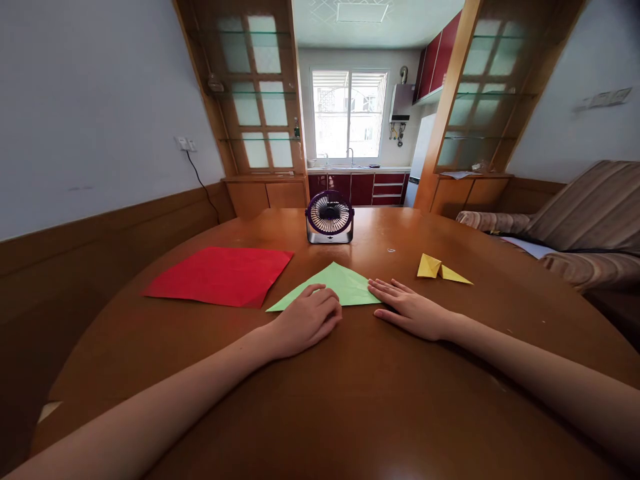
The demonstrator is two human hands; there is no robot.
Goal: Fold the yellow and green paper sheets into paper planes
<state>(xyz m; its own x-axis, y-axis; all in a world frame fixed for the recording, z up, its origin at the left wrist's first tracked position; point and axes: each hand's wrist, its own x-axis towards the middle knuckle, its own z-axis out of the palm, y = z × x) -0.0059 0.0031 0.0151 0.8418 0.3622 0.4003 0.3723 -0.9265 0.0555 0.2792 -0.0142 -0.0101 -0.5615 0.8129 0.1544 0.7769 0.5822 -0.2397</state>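
A green paper triangle [336,285] lies flat near the middle of the round wooden table [320,400], its point aimed at the small desk fan [329,217] standing beyond it. The left hand [306,320] rests on the triangle's near edge with its fingers curled under, covering part of that edge; whether the fingertips pinch the paper or only press on it cannot be made out. The right hand [411,309] lies open and flat, palm down, its fingertips touching the triangle's right corner, gripping nothing. A red paper sheet [220,275] lies flat just left of the triangle, the two nearly touching. To the right, apart from the right hand, sits a folded yellow paper [442,269], its folds too small to read. A striped sofa [590,227] is cut off at the right edge.
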